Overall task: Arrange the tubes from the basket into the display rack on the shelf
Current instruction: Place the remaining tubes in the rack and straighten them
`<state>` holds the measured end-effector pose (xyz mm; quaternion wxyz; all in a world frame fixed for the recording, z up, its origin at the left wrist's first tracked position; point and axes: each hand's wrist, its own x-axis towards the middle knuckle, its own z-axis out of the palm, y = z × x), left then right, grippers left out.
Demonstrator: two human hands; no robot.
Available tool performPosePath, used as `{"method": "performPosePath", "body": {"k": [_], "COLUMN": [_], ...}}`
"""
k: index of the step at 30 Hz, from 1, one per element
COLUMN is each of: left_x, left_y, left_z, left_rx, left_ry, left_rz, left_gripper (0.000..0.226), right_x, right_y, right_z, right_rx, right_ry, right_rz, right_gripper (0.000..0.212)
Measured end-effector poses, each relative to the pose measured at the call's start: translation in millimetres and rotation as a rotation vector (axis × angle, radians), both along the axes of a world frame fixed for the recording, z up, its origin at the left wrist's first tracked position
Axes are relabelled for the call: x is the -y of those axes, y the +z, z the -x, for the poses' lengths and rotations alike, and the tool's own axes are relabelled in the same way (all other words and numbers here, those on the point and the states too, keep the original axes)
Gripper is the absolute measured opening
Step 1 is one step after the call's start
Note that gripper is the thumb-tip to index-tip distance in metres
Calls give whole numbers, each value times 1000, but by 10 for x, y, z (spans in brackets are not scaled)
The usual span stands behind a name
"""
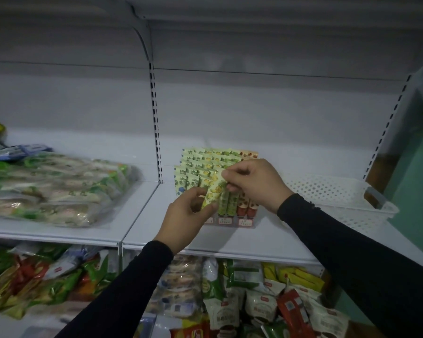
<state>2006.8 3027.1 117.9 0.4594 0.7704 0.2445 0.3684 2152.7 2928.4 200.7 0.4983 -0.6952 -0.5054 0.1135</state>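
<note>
Both hands meet at the centre of the view on one yellow-green tube [214, 191], tilted with its top leaning toward 1 o'clock. The left hand [188, 213] pinches its lower end between thumb and fingers; the right hand [253, 182] pinches its top edge, the other fingers curled. The tube is held just in front of the rack [232, 222], over its front row.

The rack stands on the white shelf [142, 230], just at 12 o'clock from the hands. It is packed with upright tubes in rows: bluish and green ones on the 9 o'clock side, yellow in the middle, green and then red ones [247, 206] toward 3 o'clock. Small labels run along its front edge; the print is too blurred to read.

At 3 o'clock from the rack, near it, sits the white perforated basket [337, 191]; what it holds is probably hidden by its wall and the right sleeve. At 9 o'clock, well apart, lie clear bags [54, 189] of green-printed packets. The shelf below, at 6 o'clock, holds mixed snack packs [254, 306].
</note>
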Motion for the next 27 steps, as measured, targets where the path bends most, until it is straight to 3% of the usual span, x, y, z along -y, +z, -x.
{"method": "performPosePath", "body": {"k": [6, 10, 15, 18, 27], "left_x": [-139, -337, -545, -582, -637], "left_y": [10, 42, 113, 170, 164], "left_z": [124, 128, -46, -95, -173], "left_rx": [-42, -139, -251, -323, -293], "left_ry": [231, 321, 245, 213, 172], "left_rz": [-240, -625, -1030, -1103, -1048], "left_gripper": [23, 26, 33, 34, 31], "right_x": [-91, -173, -271, -321, -413], "right_y": [-28, -117, -250, -296, -428], "right_z": [-16, 28, 12, -4, 4], "right_rx": [313, 452, 540, 556, 649], "right_ry": [-178, -228, -272, -283, -298], "right_rz": [-63, -49, -60, -56, -32], "right_gripper": [20, 25, 27, 27, 30]}}
